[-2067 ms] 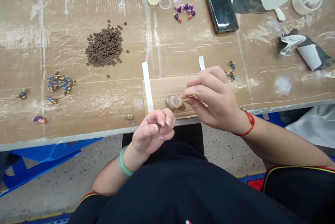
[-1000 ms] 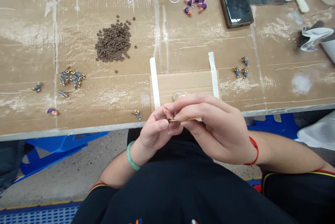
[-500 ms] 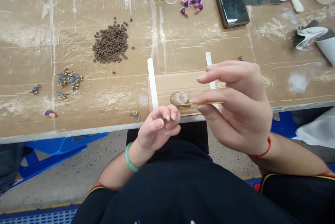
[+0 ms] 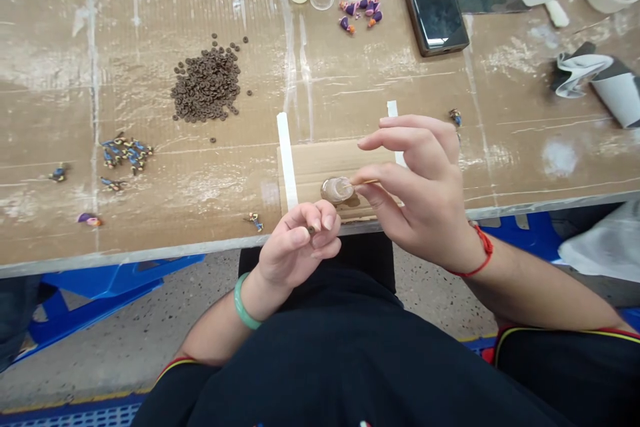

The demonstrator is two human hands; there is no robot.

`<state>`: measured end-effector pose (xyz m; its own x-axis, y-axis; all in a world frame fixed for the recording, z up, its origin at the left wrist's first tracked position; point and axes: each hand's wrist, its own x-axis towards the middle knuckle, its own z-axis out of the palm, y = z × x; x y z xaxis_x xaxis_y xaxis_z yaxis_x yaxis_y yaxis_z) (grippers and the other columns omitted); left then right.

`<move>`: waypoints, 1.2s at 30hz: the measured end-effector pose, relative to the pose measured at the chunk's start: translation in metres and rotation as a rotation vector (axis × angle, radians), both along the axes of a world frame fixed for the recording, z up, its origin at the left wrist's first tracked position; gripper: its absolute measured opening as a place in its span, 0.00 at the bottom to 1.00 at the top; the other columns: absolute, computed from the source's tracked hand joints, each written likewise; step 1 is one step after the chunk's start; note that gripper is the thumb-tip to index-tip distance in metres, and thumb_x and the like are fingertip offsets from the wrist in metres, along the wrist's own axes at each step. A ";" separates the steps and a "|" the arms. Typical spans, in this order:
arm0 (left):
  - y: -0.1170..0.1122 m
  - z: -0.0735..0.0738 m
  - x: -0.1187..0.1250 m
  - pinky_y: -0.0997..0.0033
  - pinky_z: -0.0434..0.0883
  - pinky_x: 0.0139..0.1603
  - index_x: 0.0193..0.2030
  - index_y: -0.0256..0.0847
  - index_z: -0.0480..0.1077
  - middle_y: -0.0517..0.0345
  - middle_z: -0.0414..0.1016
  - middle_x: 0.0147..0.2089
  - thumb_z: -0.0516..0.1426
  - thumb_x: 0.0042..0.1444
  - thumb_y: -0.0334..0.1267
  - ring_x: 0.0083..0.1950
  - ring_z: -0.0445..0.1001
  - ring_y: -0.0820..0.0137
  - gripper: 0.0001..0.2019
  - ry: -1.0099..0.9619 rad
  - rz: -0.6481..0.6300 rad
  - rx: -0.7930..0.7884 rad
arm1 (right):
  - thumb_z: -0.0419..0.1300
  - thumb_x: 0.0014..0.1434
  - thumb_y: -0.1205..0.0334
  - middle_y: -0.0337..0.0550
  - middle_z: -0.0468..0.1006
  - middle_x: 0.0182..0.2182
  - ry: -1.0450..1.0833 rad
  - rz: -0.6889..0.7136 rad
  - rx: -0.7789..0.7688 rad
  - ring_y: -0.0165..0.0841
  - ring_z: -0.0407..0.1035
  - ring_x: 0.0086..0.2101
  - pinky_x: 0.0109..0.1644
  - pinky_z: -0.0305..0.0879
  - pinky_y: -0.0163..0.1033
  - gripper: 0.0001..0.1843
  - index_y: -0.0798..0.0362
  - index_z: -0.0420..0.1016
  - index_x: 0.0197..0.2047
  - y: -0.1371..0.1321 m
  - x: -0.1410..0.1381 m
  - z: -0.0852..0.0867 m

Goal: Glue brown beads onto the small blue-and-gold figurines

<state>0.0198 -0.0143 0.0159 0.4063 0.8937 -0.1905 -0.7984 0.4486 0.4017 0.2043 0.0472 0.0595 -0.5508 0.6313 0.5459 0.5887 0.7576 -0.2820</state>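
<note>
Brown and ring-shaped, a tiny piece [image 4: 311, 230] is sitting in the left hand [image 4: 295, 244], whose thumb and forefinger are pinching it while the other fingers are curling loosely. To its right, a thin stick [image 4: 369, 182] is now pointing at the mouth of a small clear vessel [image 4: 336, 190] on a cardboard pad [image 4: 315, 162], having left the piece about a second ago. The right hand [image 4: 423, 187] is pinching the stick, its remaining fingers spreading. The work is seemingly pausing at the piece while the stick is returning to the vessel; whether its tip is dipping in, I cannot tell.

Around them, blue-clothed figures [image 4: 129, 152] are lying clustered at left, then a heap of brown rings [image 4: 206, 87] is spreading. One lone figure [image 4: 255, 221] is lying near the left hand. Farther right, purple figures [image 4: 361, 10] are lying near a phone [image 4: 434, 4], and the right hand is covering part of a tape strip [image 4: 393, 109].
</note>
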 end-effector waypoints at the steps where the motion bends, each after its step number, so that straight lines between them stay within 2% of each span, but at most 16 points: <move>1: 0.000 0.000 0.000 0.76 0.52 0.21 0.27 0.41 0.74 0.61 0.62 0.31 0.71 0.47 0.44 0.25 0.46 0.77 0.13 -0.002 0.000 0.001 | 0.60 0.65 0.70 0.46 0.75 0.50 0.009 -0.011 0.002 0.48 0.67 0.56 0.59 0.68 0.57 0.05 0.50 0.73 0.38 -0.001 0.000 0.002; 4: 0.000 0.001 0.001 0.76 0.52 0.21 0.28 0.41 0.75 0.61 0.61 0.31 0.71 0.47 0.44 0.25 0.46 0.77 0.12 -0.011 -0.002 0.008 | 0.60 0.65 0.70 0.45 0.74 0.49 0.061 -0.024 -0.049 0.47 0.67 0.56 0.60 0.67 0.57 0.05 0.49 0.73 0.38 -0.006 -0.002 0.011; 10: -0.002 0.001 0.002 0.76 0.52 0.23 0.28 0.41 0.74 0.62 0.62 0.30 0.71 0.48 0.45 0.25 0.48 0.78 0.13 0.002 0.013 0.000 | 0.57 0.66 0.69 0.45 0.73 0.46 0.199 0.155 -0.188 0.41 0.68 0.50 0.58 0.68 0.53 0.07 0.48 0.74 0.42 -0.018 -0.016 0.028; 14: -0.004 0.000 0.002 0.75 0.55 0.23 0.27 0.40 0.71 0.62 0.63 0.31 0.69 0.50 0.45 0.25 0.49 0.78 0.15 0.012 0.018 0.023 | 0.57 0.67 0.68 0.45 0.73 0.46 0.183 0.192 -0.186 0.40 0.67 0.51 0.61 0.66 0.50 0.06 0.50 0.75 0.42 -0.020 -0.024 0.028; 20: -0.003 0.000 0.003 0.76 0.54 0.23 0.26 0.40 0.68 0.63 0.60 0.29 0.70 0.49 0.46 0.25 0.51 0.78 0.17 0.049 0.021 0.020 | 0.56 0.68 0.69 0.45 0.74 0.46 0.145 0.182 -0.181 0.40 0.68 0.51 0.59 0.67 0.48 0.07 0.50 0.74 0.41 -0.021 -0.025 0.025; 27: -0.004 -0.002 0.002 0.74 0.54 0.24 0.26 0.40 0.69 0.63 0.61 0.29 0.68 0.51 0.46 0.24 0.52 0.78 0.16 0.047 0.029 0.055 | 0.56 0.68 0.67 0.43 0.75 0.46 0.132 0.177 -0.146 0.40 0.67 0.52 0.56 0.70 0.51 0.07 0.47 0.73 0.44 -0.023 -0.026 0.028; 30: -0.004 -0.001 0.002 0.74 0.54 0.24 0.27 0.40 0.71 0.62 0.62 0.30 0.69 0.51 0.44 0.25 0.50 0.78 0.14 0.007 0.019 0.044 | 0.57 0.67 0.66 0.45 0.75 0.46 0.115 0.175 -0.102 0.41 0.68 0.51 0.55 0.70 0.51 0.05 0.48 0.74 0.42 -0.019 -0.018 0.034; 32: -0.004 -0.001 0.001 0.75 0.53 0.23 0.28 0.41 0.73 0.61 0.63 0.32 0.70 0.49 0.43 0.26 0.49 0.78 0.12 -0.013 0.016 0.028 | 0.59 0.66 0.65 0.45 0.76 0.44 0.131 0.126 -0.002 0.41 0.70 0.48 0.53 0.70 0.51 0.04 0.49 0.75 0.42 -0.015 -0.007 0.032; 34: -0.003 -0.001 0.000 0.76 0.51 0.22 0.29 0.41 0.74 0.62 0.62 0.32 0.70 0.49 0.41 0.26 0.48 0.78 0.10 -0.028 0.011 0.027 | 0.62 0.63 0.67 0.44 0.77 0.41 0.134 0.019 0.132 0.40 0.72 0.44 0.48 0.70 0.49 0.06 0.47 0.76 0.43 -0.009 0.008 0.023; 36: -0.002 -0.001 0.000 0.76 0.51 0.21 0.30 0.42 0.75 0.62 0.60 0.31 0.70 0.49 0.40 0.25 0.47 0.78 0.09 -0.047 -0.001 0.040 | 0.65 0.61 0.71 0.42 0.78 0.38 0.042 -0.083 0.222 0.39 0.72 0.40 0.45 0.69 0.47 0.13 0.45 0.76 0.46 -0.004 0.023 0.005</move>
